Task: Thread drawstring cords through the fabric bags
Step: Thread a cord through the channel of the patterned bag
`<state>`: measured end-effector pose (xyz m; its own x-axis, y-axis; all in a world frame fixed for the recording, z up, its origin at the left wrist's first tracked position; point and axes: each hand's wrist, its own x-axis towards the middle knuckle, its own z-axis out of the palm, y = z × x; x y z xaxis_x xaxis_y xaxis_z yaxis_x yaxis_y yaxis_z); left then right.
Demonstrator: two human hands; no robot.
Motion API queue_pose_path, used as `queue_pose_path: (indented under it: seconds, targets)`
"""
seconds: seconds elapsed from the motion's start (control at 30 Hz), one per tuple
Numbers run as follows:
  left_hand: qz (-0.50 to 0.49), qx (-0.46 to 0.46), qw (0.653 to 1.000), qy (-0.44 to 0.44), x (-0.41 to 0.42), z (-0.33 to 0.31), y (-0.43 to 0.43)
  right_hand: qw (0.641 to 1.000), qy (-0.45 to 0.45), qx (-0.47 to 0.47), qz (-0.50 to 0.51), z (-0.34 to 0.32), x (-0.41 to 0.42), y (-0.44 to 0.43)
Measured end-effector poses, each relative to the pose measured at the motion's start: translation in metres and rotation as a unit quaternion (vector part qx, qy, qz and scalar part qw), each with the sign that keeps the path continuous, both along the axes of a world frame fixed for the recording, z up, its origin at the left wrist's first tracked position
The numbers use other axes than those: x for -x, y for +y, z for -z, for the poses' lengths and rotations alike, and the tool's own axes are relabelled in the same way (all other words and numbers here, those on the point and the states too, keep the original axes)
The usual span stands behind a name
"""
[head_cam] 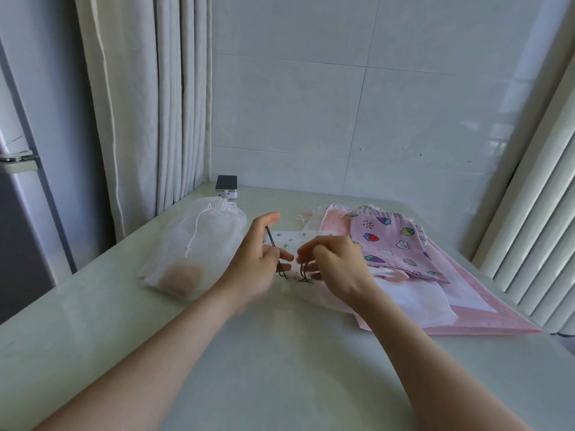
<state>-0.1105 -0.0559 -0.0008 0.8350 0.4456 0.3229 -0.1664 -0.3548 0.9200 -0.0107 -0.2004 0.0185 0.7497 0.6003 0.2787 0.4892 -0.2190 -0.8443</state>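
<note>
Cord (304,271), dark and thin, is sitting between the two hands, low over the small white printed bag (298,241) lying mid-table (280,368).

Right hand (335,259) is pinching the cord in curled fingertips. A short loop is hanging below them, touching the bag or just off it; I can't tell which.

Left hand (259,258) is gripping a thin dark threader (274,248) between thumb and fingers. The shaft is tilting, with its lower end pointing toward the cord. Whether the cord is already hooked on is too small to tell.

My read: the cord is getting coupled to the threader, and channel entry isn't started yet.

Risks I'm seeing:
- Nothing is pinning the bag, since both hands are busy. Light fabric is likely going to slide or bunch once the threader is pushing in.
- A loose hook-up means the cord is coming off partway through the channel, forcing a restart.
- A tilted tip could be snagging or piercing the thin cloth instead of running inside the hem.
- An unheld tail risks getting pulled right through.
- The pink pile (466,293) is lying just beside the right hand and looks to be touching the bag, so its edges could be getting dragged along.

Mesh bag (193,250), with its white drawstring in, is lying left, apart from the work.
</note>
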Motion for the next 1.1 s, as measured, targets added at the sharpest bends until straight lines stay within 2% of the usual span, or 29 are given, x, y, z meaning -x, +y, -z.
queue_pose_path:
  seconds: [0.13, 0.2, 0.27, 0.33, 0.4, 0.47, 0.6, 0.83, 0.97, 1.1]
  targets:
    - [0.021, -0.069, 0.997, 0.000, 0.001, 0.000, -0.003, 0.989, 0.037, -0.144, 0.023, -0.004, 0.005, 0.003]
    - [0.034, -0.092, 0.995, -0.006, 0.001, 0.001, -0.006, 0.961, 0.135, -0.240, -0.026, -0.008, 0.008, 0.003]
    - [0.041, -0.103, 0.994, -0.006, 0.001, 0.000, -0.007, 0.935, 0.203, -0.281, -0.074, -0.010, 0.009, 0.003]
    - [0.048, -0.100, 0.994, -0.005, 0.001, 0.001, -0.007, 0.936, 0.214, -0.261, -0.097, -0.007, 0.007, 0.005]
    - [0.061, -0.081, 0.995, -0.006, 0.000, 0.001, -0.007, 0.958, 0.183, -0.200, -0.095, -0.003, 0.006, 0.007]
    - [0.072, -0.066, 0.995, -0.001, -0.001, 0.002, -0.006, 0.977, 0.141, -0.142, -0.068, -0.001, 0.010, 0.009]
    - [0.085, -0.084, 0.993, 0.001, 0.001, 0.000, -0.007, 0.985, 0.121, -0.121, -0.003, -0.004, 0.014, 0.008]
    - [0.099, -0.118, 0.988, -0.011, 0.002, -0.001, -0.011, 0.988, 0.103, -0.075, -0.083, -0.007, 0.024, 0.005]
    - [0.107, -0.102, 0.989, -0.020, 0.003, -0.002, -0.009, 0.984, 0.139, -0.075, -0.088, -0.006, 0.021, 0.007]
    - [0.082, -0.077, 0.994, -0.013, 0.001, -0.002, -0.007, 0.952, 0.258, -0.137, -0.089, -0.007, 0.017, 0.011]
